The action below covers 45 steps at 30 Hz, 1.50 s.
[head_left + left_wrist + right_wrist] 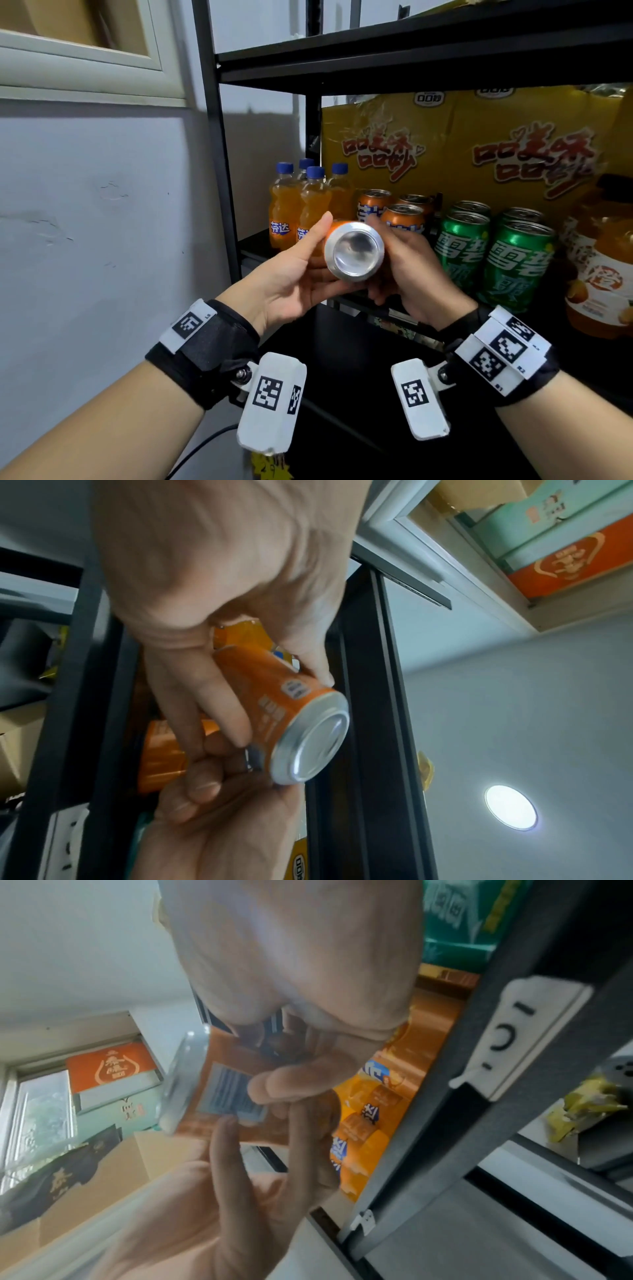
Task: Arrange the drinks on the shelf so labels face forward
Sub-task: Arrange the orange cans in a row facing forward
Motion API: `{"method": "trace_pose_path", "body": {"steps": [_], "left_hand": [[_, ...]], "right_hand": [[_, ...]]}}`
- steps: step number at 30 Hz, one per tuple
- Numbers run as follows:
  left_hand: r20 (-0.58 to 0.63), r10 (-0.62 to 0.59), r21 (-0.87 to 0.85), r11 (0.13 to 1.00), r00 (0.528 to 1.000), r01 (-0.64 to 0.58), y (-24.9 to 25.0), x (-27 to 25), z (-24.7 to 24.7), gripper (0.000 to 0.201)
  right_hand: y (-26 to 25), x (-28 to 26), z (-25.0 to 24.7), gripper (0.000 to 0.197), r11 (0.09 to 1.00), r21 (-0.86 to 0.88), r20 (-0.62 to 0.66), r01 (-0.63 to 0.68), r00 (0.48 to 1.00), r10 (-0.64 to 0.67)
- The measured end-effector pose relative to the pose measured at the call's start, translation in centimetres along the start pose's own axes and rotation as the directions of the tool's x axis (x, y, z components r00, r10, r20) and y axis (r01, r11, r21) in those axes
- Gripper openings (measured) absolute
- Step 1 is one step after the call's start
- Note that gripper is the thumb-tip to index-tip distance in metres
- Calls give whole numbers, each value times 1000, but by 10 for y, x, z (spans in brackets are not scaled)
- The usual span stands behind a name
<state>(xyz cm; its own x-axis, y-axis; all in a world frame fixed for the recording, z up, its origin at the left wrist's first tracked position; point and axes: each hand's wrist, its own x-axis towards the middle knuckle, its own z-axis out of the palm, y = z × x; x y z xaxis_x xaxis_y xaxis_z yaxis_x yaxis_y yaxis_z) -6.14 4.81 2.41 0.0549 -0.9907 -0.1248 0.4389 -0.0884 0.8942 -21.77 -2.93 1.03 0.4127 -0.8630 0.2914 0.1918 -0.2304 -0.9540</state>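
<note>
left hand (291,274) grip: thumb and fingers wrapped on orange can (352,251) | right hand (407,270) grip: fingers curled round the same can | can: on its side, silver base toward camera, in front of the shelf (394,311) | behind: orange bottles (301,205), orange cans (400,210), green cans (493,250) upright on shelf

Bottles (308,202) at shelf (253,245) left, cans (479,240) to their right, boxes (462,144) behind, jar (603,267) far right
</note>
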Motion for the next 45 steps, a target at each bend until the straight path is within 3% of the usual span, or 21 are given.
{"method": "trace_pose_path", "body": {"steps": [4,8,11,14,19,20,23,26,30,35,39,45], "left_hand": [[-61,-43,-83,996,997,38,-3,4,-1,83],[-88,-39,-4,999,995,39,-6,10,-6,86],[-88,20,149,989,996,-7,-4,11,-9,82],[-100,171,286,949,980,-137,2,12,-12,85],[114,359,333,865,926,-376,5,10,-15,70],[157,372,353,844,915,-403,4,9,-15,68],[250,418,443,753,873,-487,4,4,-17,71],[296,440,456,715,848,-530,0,2,-18,82],[336,464,454,683,820,-572,-3,-1,-16,84],[362,473,486,640,803,-596,-1,-3,-13,84],[370,477,533,594,797,-603,2,0,-14,96],[310,580,587,507,753,-632,16,9,-11,77]], "right_hand": [[-2,4,5,43,998,-5,18,-68,998,68],[-4,0,5,43,991,-50,45,-128,990,130],[-5,-5,7,44,985,-40,65,-168,983,171],[-4,-7,9,62,978,-9,96,-206,974,206],[-1,-8,6,96,982,-187,62,12,998,-1],[-1,-8,5,96,971,-227,75,72,996,-56],[2,-10,7,72,943,-236,116,234,970,-212],[7,-10,8,74,934,-168,91,314,949,-302],[16,-14,10,73,871,-204,57,446,894,-444],[23,-11,11,78,848,-227,33,478,874,-484],[24,-8,14,76,848,-228,21,479,873,-488],[24,-4,10,75,889,-281,-29,362,922,-385]]}}
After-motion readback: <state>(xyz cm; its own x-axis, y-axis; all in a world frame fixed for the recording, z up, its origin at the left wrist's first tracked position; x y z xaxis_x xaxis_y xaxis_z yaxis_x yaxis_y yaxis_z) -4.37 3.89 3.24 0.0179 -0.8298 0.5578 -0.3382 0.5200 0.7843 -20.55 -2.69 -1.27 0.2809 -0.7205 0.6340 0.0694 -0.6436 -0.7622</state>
